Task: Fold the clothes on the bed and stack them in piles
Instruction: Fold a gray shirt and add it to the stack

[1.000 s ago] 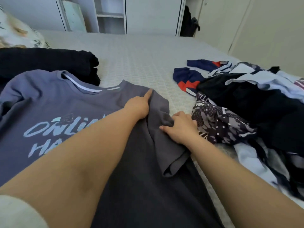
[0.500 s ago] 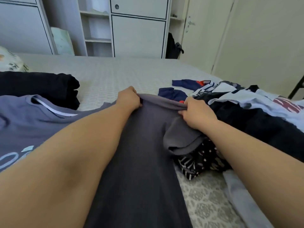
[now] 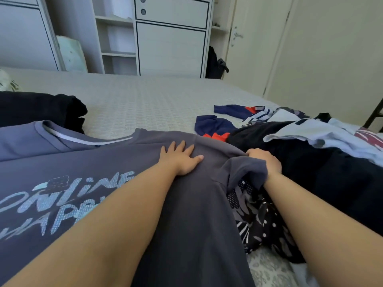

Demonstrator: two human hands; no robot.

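I'm pressing my left hand [image 3: 179, 160] flat, fingers straight, on the grey tee [image 3: 145, 183] lying on the bed [image 3: 149, 104] in front of me. My right hand [image 3: 266, 162] is gripping its bunched sleeve, next to the unfolded clothes pile [image 3: 310, 154] on my rt.

The left hand [image 3: 180, 160] presses flat on the grey T-shirt [image 3: 186, 214]. The right hand [image 3: 266, 162] grips its sleeve [image 3: 244, 172] beside the unfolded clothes [image 3: 310, 162]
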